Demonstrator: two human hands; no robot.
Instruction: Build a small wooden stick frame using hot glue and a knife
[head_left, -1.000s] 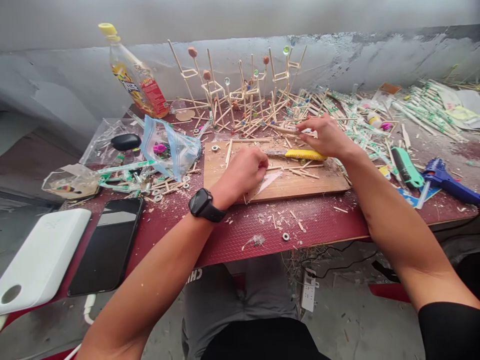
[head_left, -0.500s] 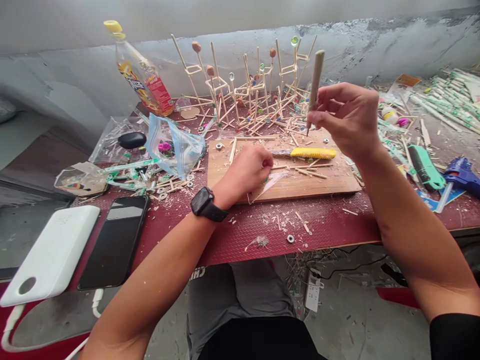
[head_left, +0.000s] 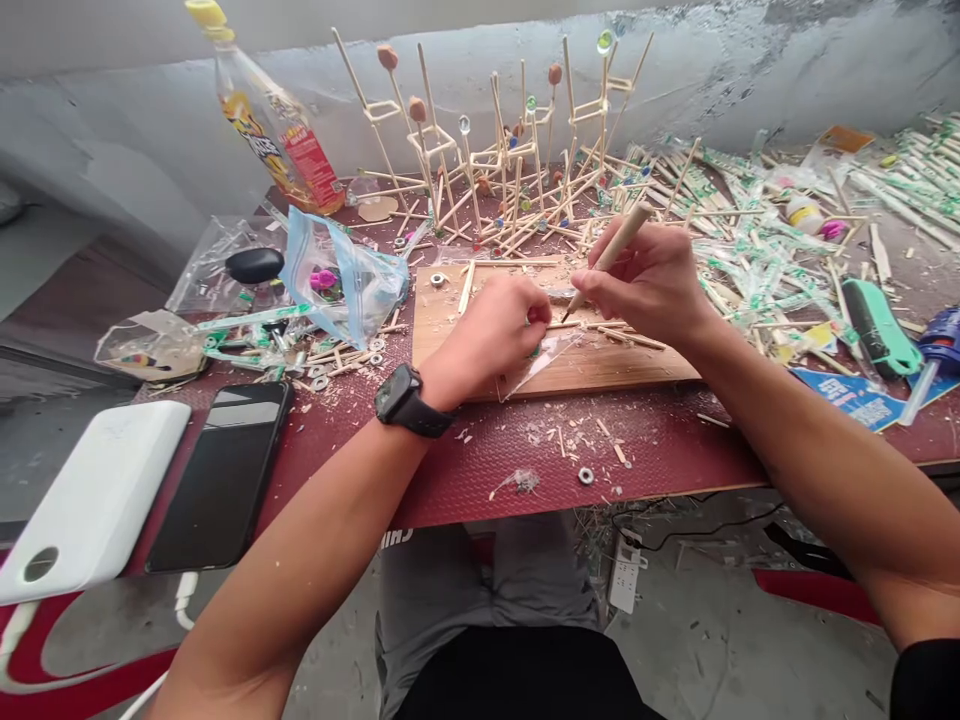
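My left hand (head_left: pixel 510 315), a black watch on its wrist, rests on the wooden board (head_left: pixel 457 345). Its fingers are closed around the end of a thin wooden stick (head_left: pixel 594 324) that lies along the board. In my right hand (head_left: pixel 651 275) is a slim wooden-handled pointed tool (head_left: pixel 621 238), gripped like a pen and tilted. Its dark tip points down at the stick, just right of my left fingertips; whether it touches cannot be made out. Behind, the utility knife's blade (head_left: pixel 559 294) shows, its yellow handle hidden by my right hand. A clear plastic scrap (head_left: pixel 541 366) lies in front.
Stick structures with beads and marbles (head_left: pixel 491 150) stand at the back. Left are a drink bottle (head_left: pixel 281 140), a plastic bag (head_left: pixel 349 285), a phone (head_left: pixel 225 475) and a white power bank (head_left: pixel 94 490). A teal-handled tool (head_left: pixel 881 325) and a blue glue gun (head_left: pixel 941 345) lie right.
My right hand has come down and left, bringing the pointed tool from upright above the board to a slant beside my left fingers. My left hand stays on the board; the view has shifted slightly.
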